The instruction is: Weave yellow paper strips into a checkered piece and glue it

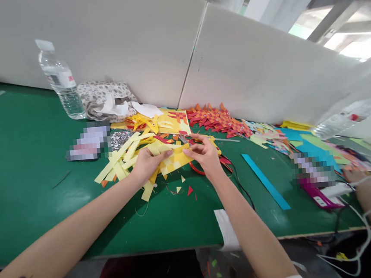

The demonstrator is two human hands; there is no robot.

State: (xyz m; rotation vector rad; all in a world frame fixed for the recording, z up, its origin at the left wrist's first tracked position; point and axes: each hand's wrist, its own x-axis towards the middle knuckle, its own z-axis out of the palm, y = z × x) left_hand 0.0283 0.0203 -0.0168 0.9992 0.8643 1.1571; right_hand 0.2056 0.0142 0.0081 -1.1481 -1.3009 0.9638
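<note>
Pinching woven paper [174, 160], left hand [147, 161] and right hand [206, 154] sit inside table edge [150, 250].

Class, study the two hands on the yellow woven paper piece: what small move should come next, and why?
Probably slide the top strip snug against the woven checks. The left hand and right hand both pinch the yellow woven piece above the green table. Its strip ends poke out loose and uneven, and more loose yellow strips lie beside it.
</note>
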